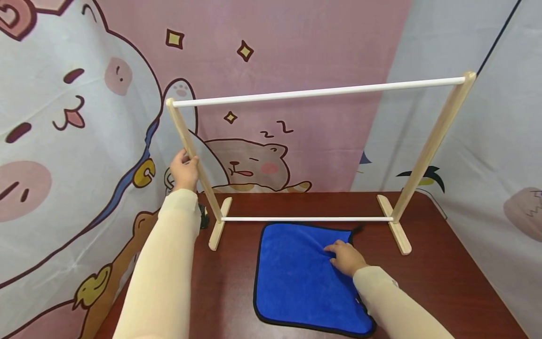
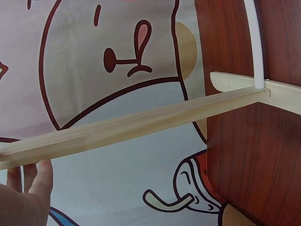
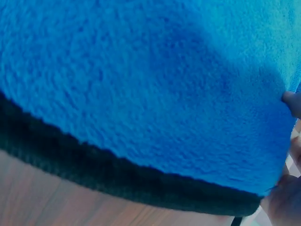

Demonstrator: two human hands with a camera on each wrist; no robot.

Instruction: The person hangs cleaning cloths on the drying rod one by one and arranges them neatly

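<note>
A drying rack has light wooden uprights and two white rods (image 1: 317, 93). My left hand (image 1: 185, 172) grips its left upright (image 1: 206, 186) partway up. In the left wrist view, the fingertips (image 2: 43, 176) lie against the upright's lower side. A blue towel (image 1: 300, 282) with black edging lies spread on the table in front of the rack. At its right side my right hand (image 1: 347, 258) pinches the cloth, and creases run from the fingers. The right wrist view shows a fingertip (image 3: 292, 102) on the plush towel (image 3: 141, 94). The hand hides part of the towel's right edge.
The rack's left foot (image 1: 220, 223) and right foot (image 1: 394, 226) stand on the dark reddish table (image 1: 228, 292). A cartoon-printed cloth backdrop (image 1: 296, 56) rises behind and on both sides. A small dark object (image 1: 204, 217) sits beside the left sleeve.
</note>
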